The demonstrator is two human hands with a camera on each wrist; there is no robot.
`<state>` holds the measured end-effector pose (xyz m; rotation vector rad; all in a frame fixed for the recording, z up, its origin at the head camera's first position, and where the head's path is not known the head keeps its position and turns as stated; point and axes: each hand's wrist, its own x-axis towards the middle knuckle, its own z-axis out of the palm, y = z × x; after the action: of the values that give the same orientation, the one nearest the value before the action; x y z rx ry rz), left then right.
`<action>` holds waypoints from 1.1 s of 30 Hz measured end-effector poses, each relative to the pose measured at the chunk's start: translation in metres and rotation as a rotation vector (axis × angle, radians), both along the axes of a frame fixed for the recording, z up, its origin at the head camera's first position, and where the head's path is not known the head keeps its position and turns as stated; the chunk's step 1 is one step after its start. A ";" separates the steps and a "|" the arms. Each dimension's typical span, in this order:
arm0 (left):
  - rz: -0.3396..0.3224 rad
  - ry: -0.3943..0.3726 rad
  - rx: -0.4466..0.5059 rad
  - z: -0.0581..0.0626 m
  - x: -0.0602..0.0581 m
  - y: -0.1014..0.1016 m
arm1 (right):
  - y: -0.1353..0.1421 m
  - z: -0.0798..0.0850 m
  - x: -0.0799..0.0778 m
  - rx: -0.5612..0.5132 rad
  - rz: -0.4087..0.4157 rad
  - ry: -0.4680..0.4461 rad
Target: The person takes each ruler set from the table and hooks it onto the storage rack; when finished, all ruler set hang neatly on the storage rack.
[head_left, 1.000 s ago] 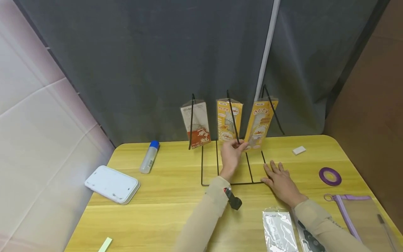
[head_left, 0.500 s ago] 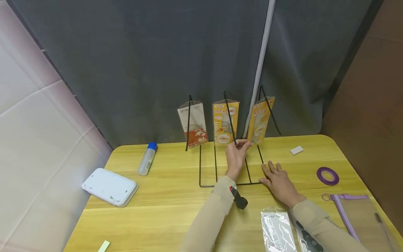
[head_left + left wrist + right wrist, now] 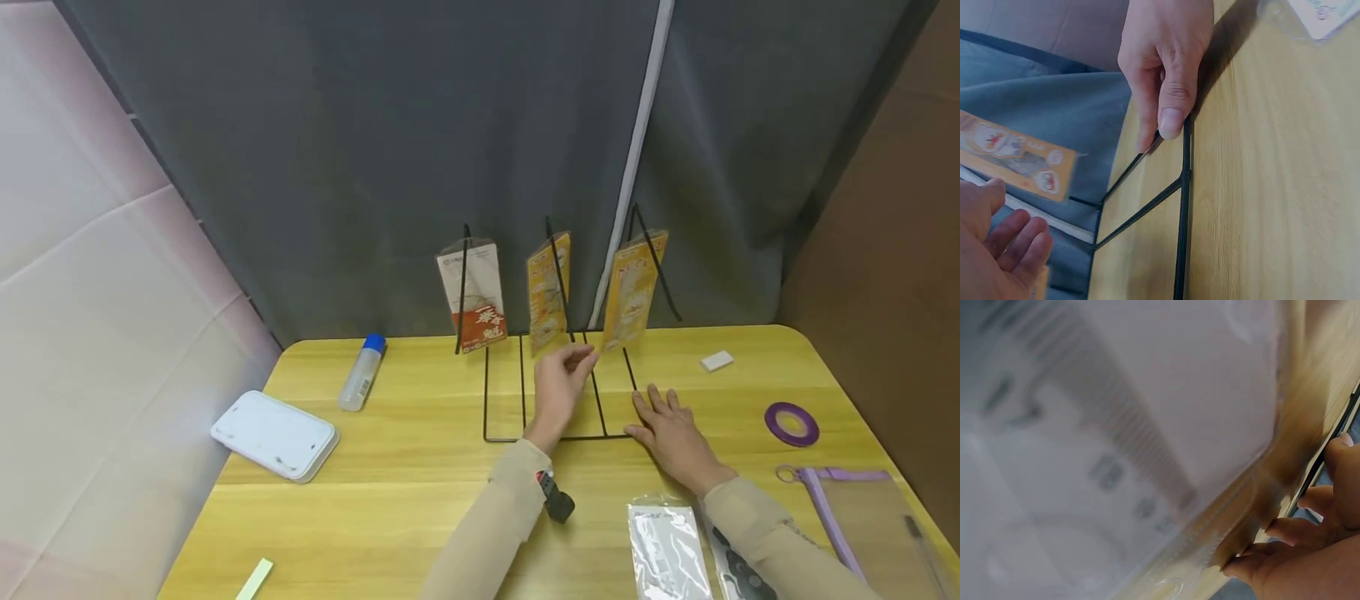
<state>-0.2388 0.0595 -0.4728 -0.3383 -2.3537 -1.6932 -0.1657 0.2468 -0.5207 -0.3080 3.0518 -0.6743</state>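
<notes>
A black wire display rack [image 3: 543, 439] stands at the back of the table with several packets on its hooks. On the left hook hangs a white-and-red packet [image 3: 480, 321]. A yellow DUCK packet [image 3: 549, 287] hangs turned sideways on the middle hook, and another yellow packet [image 3: 632, 287] hangs on the right one. My left hand [image 3: 558, 387] is just below the yellow packets, its fingers loosely bent with nothing between them in the left wrist view. My right hand [image 3: 678, 442] rests on the rack's right base wire, fingers extended; its fingertips [image 3: 1172, 123] touch the wire.
A clear packet [image 3: 667, 546] lies by my right sleeve. Farther right are a purple tape roll [image 3: 772, 425], a white eraser-like block [image 3: 717, 361] and a purple-edged zip pouch [image 3: 828, 521]. A blue-capped bottle [image 3: 362, 375] and a white case [image 3: 276, 436] lie left.
My left hand has let go of the right yellow packet's lower edge and drawn slightly down. The middle yellow packet has swung round on its hook. My right hand stays on the rack.
</notes>
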 end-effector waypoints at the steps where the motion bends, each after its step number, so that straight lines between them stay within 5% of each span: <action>1: -0.006 0.013 -0.006 0.002 0.004 -0.003 | 0.000 0.001 0.000 0.002 0.000 0.004; 9: 0.029 0.018 -0.048 0.002 0.042 -0.049 | -0.010 -0.008 0.006 0.026 0.013 0.028; 16: 0.199 -0.001 -0.176 -0.015 0.069 -0.115 | -0.010 -0.011 0.009 0.018 0.008 0.056; 23: 0.311 -0.051 -0.229 -0.035 0.068 -0.149 | -0.001 -0.004 0.001 0.035 0.017 0.051; 28: 0.266 -0.067 -0.335 -0.054 0.062 -0.148 | -0.001 -0.005 0.001 0.030 0.011 0.033; 33: 0.192 -0.060 -0.341 -0.063 0.062 -0.147 | -0.002 -0.003 0.003 0.029 0.015 0.033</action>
<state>-0.1765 -0.0872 -0.5363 -0.1113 -2.6226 -1.2339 -0.1625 0.2449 -0.5239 -0.3453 3.0837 -0.6303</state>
